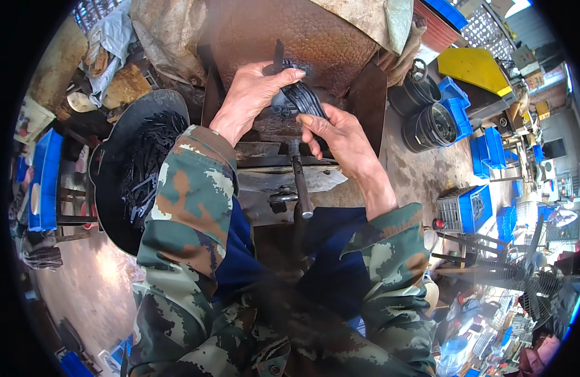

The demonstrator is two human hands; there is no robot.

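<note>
Strip bundle (304,99): thin dark pcs, held up btwn both hands, in front of brown metal plate (290,28). Long axis slants far-L to near-R, so one end lies toward each hand. R hand (350,138) closed on near end, thumb over top, fingers curled below. L hand (252,94) at far end, gripping single strip (279,53) under thumb; whether L fingertips also have the bundle: can't tell, hidden.

Key rel.: single strip points approx. straight away from wearer, bundle runs diagonally, so axes are at an angle, not parallel. Single strip is just L of bundle's far end; L hand is the nearer one to it.

Nearer the body, below hands: metal rod (302,188), pointing twd wearer, apart from both hands. L side: big dark tub (108,182) w/ loose strips (145,179), next to L sleeve (192,188). R side, on floor (397,182): black buckets (415,132); blue crate (477,207) further off.
</note>
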